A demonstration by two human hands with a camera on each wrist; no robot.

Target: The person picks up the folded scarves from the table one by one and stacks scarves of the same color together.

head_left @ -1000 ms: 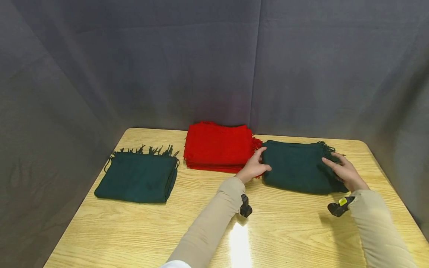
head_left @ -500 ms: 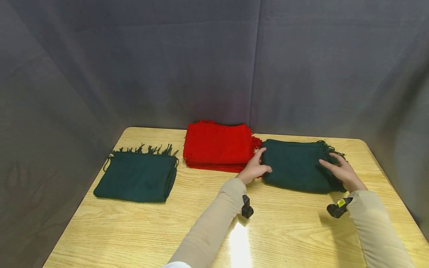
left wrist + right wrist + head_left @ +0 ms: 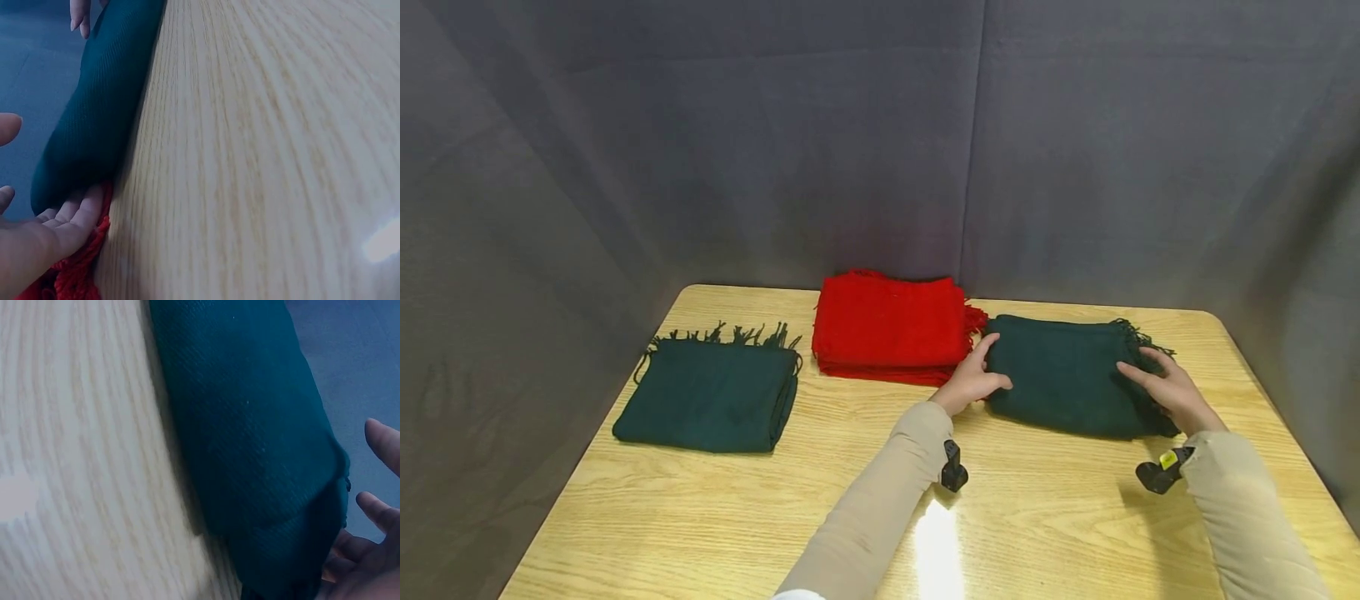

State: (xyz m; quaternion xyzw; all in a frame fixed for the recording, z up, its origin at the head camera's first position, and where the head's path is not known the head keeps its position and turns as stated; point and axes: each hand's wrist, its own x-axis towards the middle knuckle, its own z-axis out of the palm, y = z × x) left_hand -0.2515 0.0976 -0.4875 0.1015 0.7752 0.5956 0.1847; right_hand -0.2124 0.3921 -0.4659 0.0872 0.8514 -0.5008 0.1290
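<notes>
A folded dark green fringed scarf [image 3: 1056, 375] lies at the table's right, between my two hands. My left hand [image 3: 972, 382] is at its left end. In the left wrist view the straight fingers [image 3: 81, 222] reach against and partly under that end, their tips hidden, while the thumb stays apart from the cloth. At the fringed right end is my right hand [image 3: 1172, 392], thumb and forefinger spread. The right wrist view shows its lower fingers [image 3: 350, 547] beside the green cloth; whether they reach beneath it I cannot tell.
A folded red fringed scarf [image 3: 891, 325], stacked in layers, sits at the back middle, its fringe close to my left hand. Another folded dark green scarf [image 3: 707, 396] lies on the left of the wooden table [image 3: 700, 525]. Grey cloth [image 3: 850, 150] hangs behind.
</notes>
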